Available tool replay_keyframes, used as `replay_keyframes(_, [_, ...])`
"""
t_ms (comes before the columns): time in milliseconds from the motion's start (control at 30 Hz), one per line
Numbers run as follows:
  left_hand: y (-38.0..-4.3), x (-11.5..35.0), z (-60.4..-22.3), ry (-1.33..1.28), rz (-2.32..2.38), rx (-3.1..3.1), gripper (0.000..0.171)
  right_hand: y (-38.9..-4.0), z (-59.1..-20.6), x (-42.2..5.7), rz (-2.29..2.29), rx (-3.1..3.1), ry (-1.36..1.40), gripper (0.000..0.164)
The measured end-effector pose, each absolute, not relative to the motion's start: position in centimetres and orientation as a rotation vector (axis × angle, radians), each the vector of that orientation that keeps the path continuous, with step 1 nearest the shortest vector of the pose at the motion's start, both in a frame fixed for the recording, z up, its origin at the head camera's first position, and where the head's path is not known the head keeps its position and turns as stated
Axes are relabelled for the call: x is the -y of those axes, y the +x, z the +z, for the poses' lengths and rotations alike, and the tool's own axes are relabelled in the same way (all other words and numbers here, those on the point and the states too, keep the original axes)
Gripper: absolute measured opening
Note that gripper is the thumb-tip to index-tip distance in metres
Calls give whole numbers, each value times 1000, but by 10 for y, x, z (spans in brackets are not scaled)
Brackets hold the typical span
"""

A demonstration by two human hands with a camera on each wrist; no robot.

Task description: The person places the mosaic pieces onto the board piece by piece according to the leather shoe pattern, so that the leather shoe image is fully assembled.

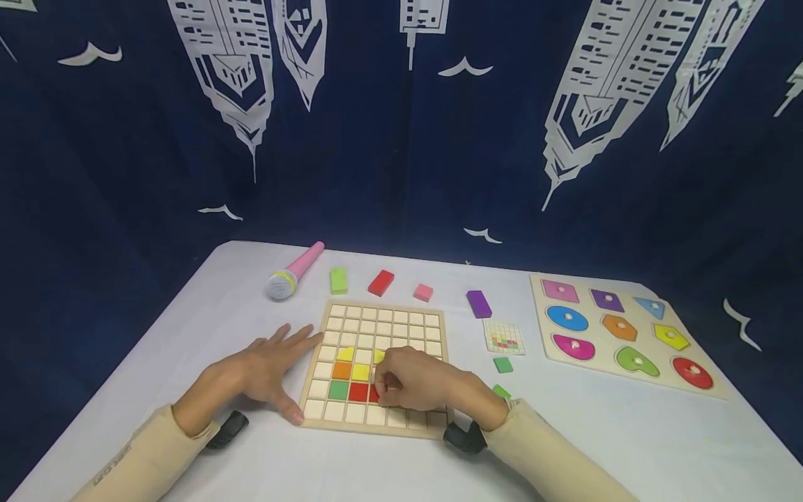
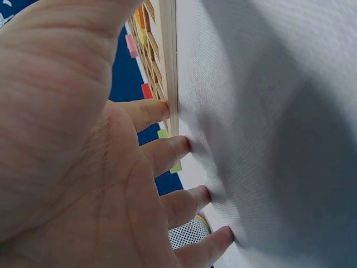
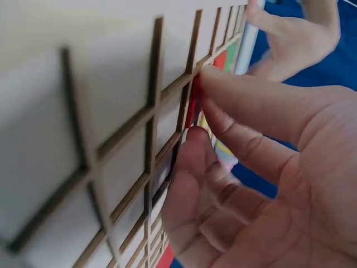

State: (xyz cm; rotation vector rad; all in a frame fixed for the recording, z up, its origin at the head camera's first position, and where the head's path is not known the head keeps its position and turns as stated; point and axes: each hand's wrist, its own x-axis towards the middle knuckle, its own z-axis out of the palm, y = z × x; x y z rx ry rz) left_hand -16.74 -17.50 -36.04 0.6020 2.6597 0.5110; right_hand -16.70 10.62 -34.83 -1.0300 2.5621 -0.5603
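Observation:
A wooden grid board lies on the white table with cream squares and a few coloured tiles in its cells. My left hand rests at the board's left side, fingers spread; its index fingertip and thumb meet the frame. Over the lower middle cells, my right hand has curled fingers and pinches a red tile at the grid between thumb and fingertips. Left of it sit another red tile and a green tile. Above these are an orange tile and yellow tiles.
Behind the board lie a pink microphone and lime, red, pink and purple blocks. To the right are a pattern card, small green pieces and a shape puzzle. A dark curtain hangs behind.

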Motion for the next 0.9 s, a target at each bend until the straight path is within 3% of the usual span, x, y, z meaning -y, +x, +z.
replay_keyframes(67, [-167, 175, -362, 601, 516, -2654, 132, -163, -349, -116, -564, -2601, -1063, 3])
replay_keyframes(300, [-169, 174, -363, 592, 514, -2646, 133, -164, -346, -173, -696, -2662, -1036, 26])
replay_keyframes(900, [-171, 176, -363, 568, 495, -2656, 133, -163, -354, -270, -660, -2643, -668, 34])
